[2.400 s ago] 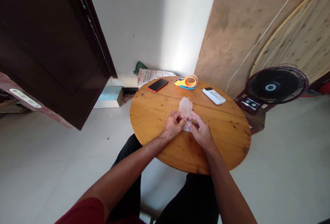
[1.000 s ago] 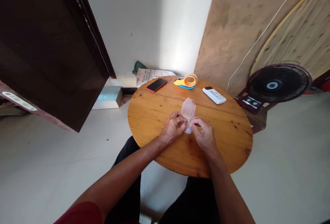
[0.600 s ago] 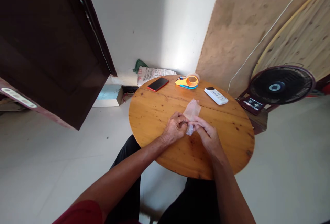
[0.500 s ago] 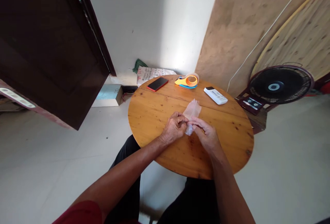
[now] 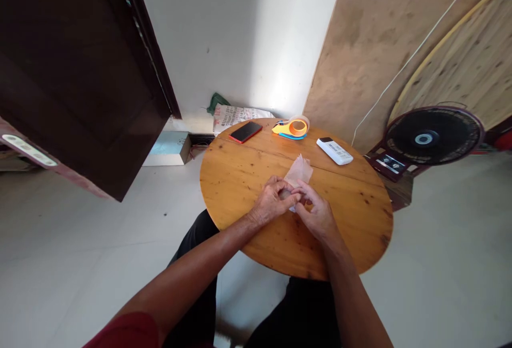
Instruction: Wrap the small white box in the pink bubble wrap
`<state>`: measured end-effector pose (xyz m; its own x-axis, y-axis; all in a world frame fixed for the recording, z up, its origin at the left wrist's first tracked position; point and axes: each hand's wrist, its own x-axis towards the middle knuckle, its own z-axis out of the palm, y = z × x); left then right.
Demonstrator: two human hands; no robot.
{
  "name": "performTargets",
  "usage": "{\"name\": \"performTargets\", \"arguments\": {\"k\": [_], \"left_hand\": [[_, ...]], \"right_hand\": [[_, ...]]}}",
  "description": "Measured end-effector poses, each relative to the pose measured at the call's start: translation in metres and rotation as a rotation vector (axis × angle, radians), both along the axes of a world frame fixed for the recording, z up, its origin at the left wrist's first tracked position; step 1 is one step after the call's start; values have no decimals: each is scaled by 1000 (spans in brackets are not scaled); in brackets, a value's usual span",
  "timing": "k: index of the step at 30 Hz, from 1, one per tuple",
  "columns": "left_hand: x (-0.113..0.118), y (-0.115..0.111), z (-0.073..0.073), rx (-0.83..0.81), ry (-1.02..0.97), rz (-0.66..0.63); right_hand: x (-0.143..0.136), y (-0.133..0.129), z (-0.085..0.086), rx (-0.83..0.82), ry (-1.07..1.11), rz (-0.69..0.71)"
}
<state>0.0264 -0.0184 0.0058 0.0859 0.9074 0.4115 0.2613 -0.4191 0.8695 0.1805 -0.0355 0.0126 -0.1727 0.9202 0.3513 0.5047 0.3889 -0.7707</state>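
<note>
The left hand [image 5: 272,204] and right hand [image 5: 316,210] pinch the near end of a thin clear plastic bag [image 5: 299,169] between fingertips, nearer than the tape dispenser [image 5: 293,127]. It looks light, limp and slippery, so grip its edge

Both forearms reached forward and converged over the table [image 5: 240,177], where the left hand [image 5: 272,204] and right hand [image 5: 316,212] met fingertip to fingertip, fingers curled and pinched on the bag [image 5: 299,169] between them, the left thumb lying across toward the right fingers.
</note>
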Motion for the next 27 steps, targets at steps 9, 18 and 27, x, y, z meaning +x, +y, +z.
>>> {"name": "performTargets", "arguments": {"k": [9, 18, 27], "left_hand": [[5, 0, -7, 51, 59, 59], [2, 8, 13, 245, 389, -19], [-1, 22, 12, 267, 269, -145]], "right_hand": [[6, 1, 5, 1, 103, -100], [23, 23, 13, 226, -173, -138], [20, 60, 40, 278, -718, -8]]}}
